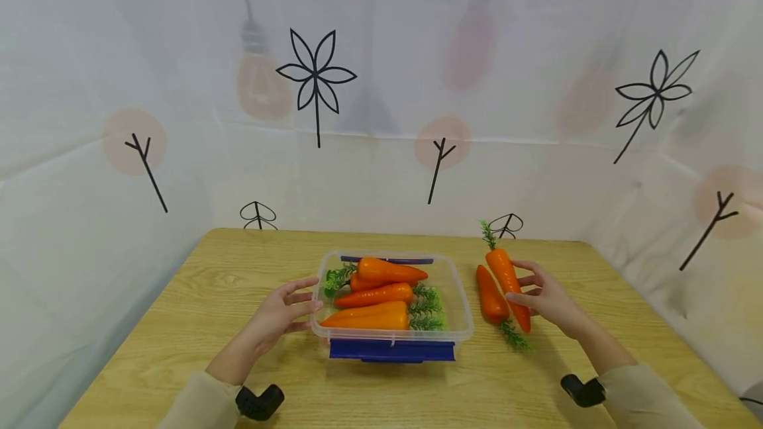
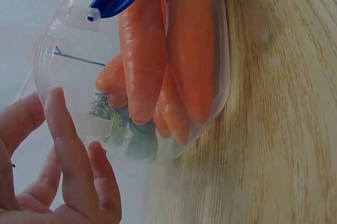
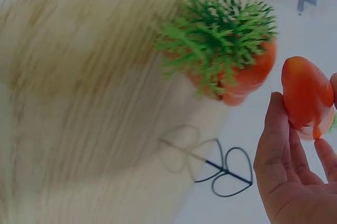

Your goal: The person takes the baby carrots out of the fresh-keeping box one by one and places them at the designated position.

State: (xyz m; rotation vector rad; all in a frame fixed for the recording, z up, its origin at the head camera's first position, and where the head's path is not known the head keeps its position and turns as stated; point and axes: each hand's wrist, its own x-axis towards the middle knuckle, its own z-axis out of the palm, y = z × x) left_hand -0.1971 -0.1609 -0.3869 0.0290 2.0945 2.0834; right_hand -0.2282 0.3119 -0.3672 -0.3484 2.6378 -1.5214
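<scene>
A clear plastic food container (image 1: 465, 310) with blue clips holds several orange toy carrots (image 1: 381, 293) with green tops. At its left side is my left hand (image 1: 285, 313), fingers spread and loosely bent by the wall; in the left wrist view that hand (image 2: 68, 166) is close to the clear corner. My right hand (image 1: 545, 296) pinches a carrot (image 1: 503, 270) between thumb and fingers, its leafy top pointing away from me. Another carrot (image 1: 491, 296) lies on the table beside it, leaves toward me. The right wrist view shows the held carrot's orange end (image 3: 305, 95) in the fingers.
The wooden table (image 1: 238, 283) runs to a white cloth backdrop (image 1: 381, 177) with drawn plants, which also rises on both sides. A blue clip flap (image 1: 392, 349) hangs out at the container's front. A black device (image 1: 259, 402) sits on each wrist.
</scene>
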